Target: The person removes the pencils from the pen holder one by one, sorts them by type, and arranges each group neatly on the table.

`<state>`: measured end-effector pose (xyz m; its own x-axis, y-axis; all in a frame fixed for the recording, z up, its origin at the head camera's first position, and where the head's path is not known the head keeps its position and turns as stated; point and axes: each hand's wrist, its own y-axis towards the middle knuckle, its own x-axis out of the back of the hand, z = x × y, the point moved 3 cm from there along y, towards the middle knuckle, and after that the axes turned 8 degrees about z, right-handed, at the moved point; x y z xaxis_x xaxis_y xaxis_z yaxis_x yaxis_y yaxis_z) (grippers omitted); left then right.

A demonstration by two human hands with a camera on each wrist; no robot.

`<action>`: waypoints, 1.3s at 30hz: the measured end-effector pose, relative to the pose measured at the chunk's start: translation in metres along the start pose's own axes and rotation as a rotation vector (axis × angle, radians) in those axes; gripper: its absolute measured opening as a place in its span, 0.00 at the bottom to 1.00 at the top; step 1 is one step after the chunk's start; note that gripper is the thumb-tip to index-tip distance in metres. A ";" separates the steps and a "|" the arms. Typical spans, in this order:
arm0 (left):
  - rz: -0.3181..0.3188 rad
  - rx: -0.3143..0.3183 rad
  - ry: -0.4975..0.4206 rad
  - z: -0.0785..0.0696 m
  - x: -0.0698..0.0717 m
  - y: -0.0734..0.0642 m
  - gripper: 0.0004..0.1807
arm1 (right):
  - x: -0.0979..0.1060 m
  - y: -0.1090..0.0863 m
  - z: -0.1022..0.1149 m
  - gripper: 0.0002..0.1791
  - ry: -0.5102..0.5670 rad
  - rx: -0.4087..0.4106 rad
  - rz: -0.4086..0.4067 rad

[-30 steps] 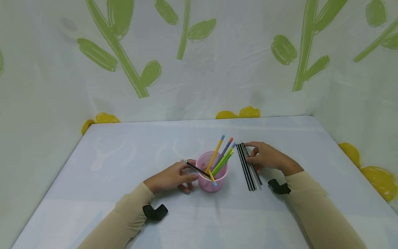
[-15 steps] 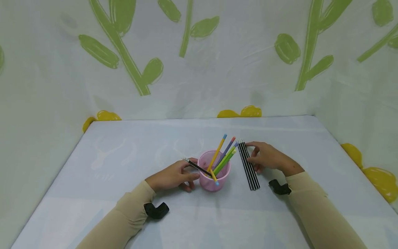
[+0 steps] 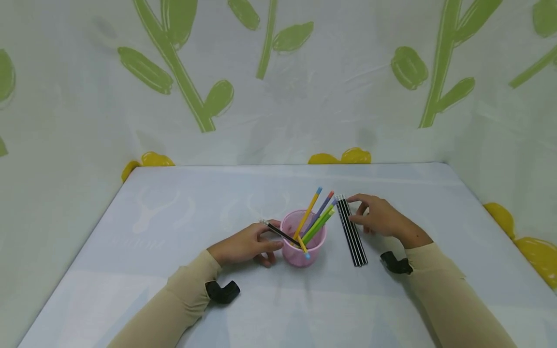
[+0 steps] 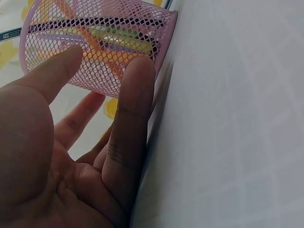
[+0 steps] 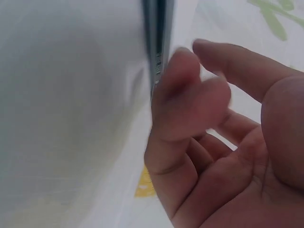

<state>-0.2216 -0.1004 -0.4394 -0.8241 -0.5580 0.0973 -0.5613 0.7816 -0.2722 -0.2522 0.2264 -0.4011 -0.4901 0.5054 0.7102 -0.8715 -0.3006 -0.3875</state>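
A pink mesh pencil cup (image 3: 300, 257) stands upright mid-table. Leaning in it are a black pencil (image 3: 278, 230), yellow pencils (image 3: 310, 205), a purple one and green ones (image 3: 319, 227). My left hand (image 3: 243, 247) rests at the cup's left side, fingers extended; in the left wrist view its fingertips (image 4: 137, 71) overlap the mesh. To the right of the cup, several black pencils (image 3: 353, 237) lie side by side in a tight row. Just right of their upper part is my right hand (image 3: 383, 217), holding nothing, its fingers loosely bent.
The white table (image 3: 174, 203) meets a pale wall at the back, painted with green stems and leaves (image 3: 145, 70). Yellow shapes (image 3: 356, 155) show along the table's edges. Black wrist mounts (image 3: 223, 292) stick out from both sleeves.
The rightmost black pencil, slanted apart one second ago, now lies flush with the others. My right hand's fingers have since drawn slightly off the row. My left hand stays by the cup.
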 end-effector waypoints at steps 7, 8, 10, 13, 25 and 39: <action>-0.001 0.001 -0.005 -0.002 0.000 0.000 0.26 | 0.003 -0.011 0.017 0.22 0.020 0.104 -0.115; -0.003 0.000 -0.004 -0.002 0.000 0.000 0.26 | 0.004 -0.012 0.020 0.21 0.023 0.122 -0.134; -0.004 -0.002 -0.001 -0.002 0.000 0.000 0.26 | 0.005 -0.016 0.026 0.20 0.026 0.150 -0.172; -0.003 0.004 0.002 -0.001 0.000 0.000 0.27 | 0.005 -0.022 0.036 0.18 0.033 0.202 -0.229; 0.002 -0.013 0.004 0.000 -0.001 0.002 0.26 | 0.011 -0.059 0.074 0.10 0.100 0.412 -0.453; -0.001 -0.005 0.018 0.000 0.000 0.003 0.28 | -0.002 -0.067 0.123 0.10 0.230 0.588 -0.288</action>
<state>-0.2239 -0.0980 -0.4405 -0.8245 -0.5540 0.1152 -0.5629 0.7821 -0.2675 -0.1906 0.1463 -0.3037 -0.2883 0.7703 0.5688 -0.8453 -0.4838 0.2266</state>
